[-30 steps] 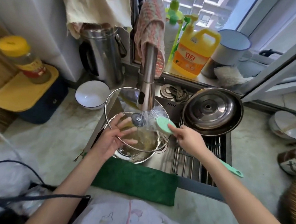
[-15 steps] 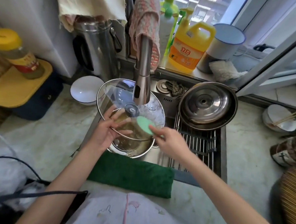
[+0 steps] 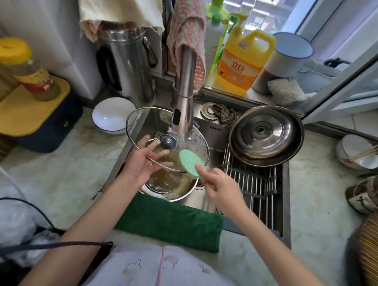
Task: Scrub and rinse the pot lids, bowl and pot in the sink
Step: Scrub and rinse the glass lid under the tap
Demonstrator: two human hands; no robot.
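A glass pot lid (image 3: 140, 120) with a metal rim and black knob is tilted under the running faucet (image 3: 183, 98). My left hand (image 3: 143, 162) holds it at its near-left rim, fingers spread beneath the glass. My right hand (image 3: 219, 189) pinches a round green scrub pad (image 3: 190, 161) and presses it on the lid's near-right part. Below the lid a steel pot (image 3: 174, 191) holds murky water in the sink (image 3: 214, 140). A steel lid (image 3: 266, 136) leans upside down on the drain rack at the right. A white bowl (image 3: 113, 116) stands on the counter left of the sink.
A green towel (image 3: 170, 223) lies over the sink's front edge. Behind the sink stand a steel kettle (image 3: 126, 61), a yellow detergent jug (image 3: 241, 62) and an enamel mug (image 3: 286, 58). A drain rack (image 3: 254, 186) fills the sink's right half. Bowls with chopsticks (image 3: 357, 153) sit far right.
My right hand has slid the green pad leftward and a little nearer across the glass lid. My left hand keeps its hold on the rim; water keeps running.
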